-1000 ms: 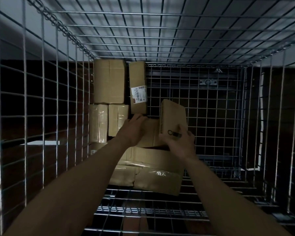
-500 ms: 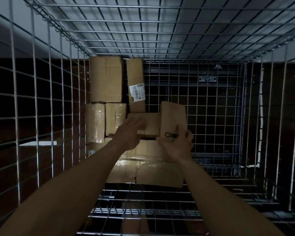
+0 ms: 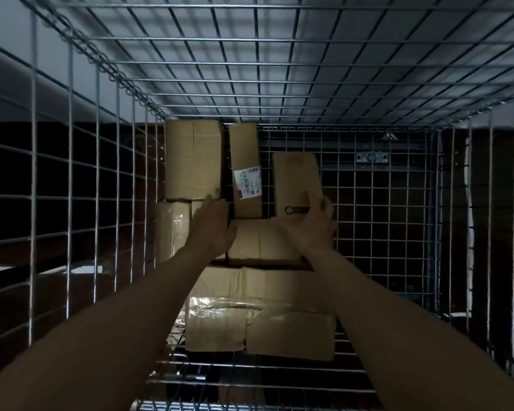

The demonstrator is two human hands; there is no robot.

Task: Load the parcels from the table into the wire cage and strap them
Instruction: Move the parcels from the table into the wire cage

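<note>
Both my arms reach deep into the wire cage (image 3: pixel 398 203). My right hand (image 3: pixel 312 226) grips the lower end of a slim brown parcel (image 3: pixel 296 179), held upright against the back mesh beside the tall labelled parcel (image 3: pixel 245 170). My left hand (image 3: pixel 212 229) rests with straight fingers on the stacked parcels at the left, its fingertips at the bottom edge of the big upper box (image 3: pixel 193 164). Below the hands lie a flat carton (image 3: pixel 261 243) and a large taped carton (image 3: pixel 258 312).
Mesh walls close in on the left (image 3: pixel 72 203) and right (image 3: pixel 487 218), with a mesh roof (image 3: pixel 279 69) overhead. The right half of the cage behind the held parcel shows only dark mesh. Two small wrapped boxes (image 3: pixel 172 226) sit at the lower left of the stack.
My right hand has lifted the slim parcel up and back to stand beside the labelled parcel. My left hand moved up from the flat carton to the stack at the left.
</note>
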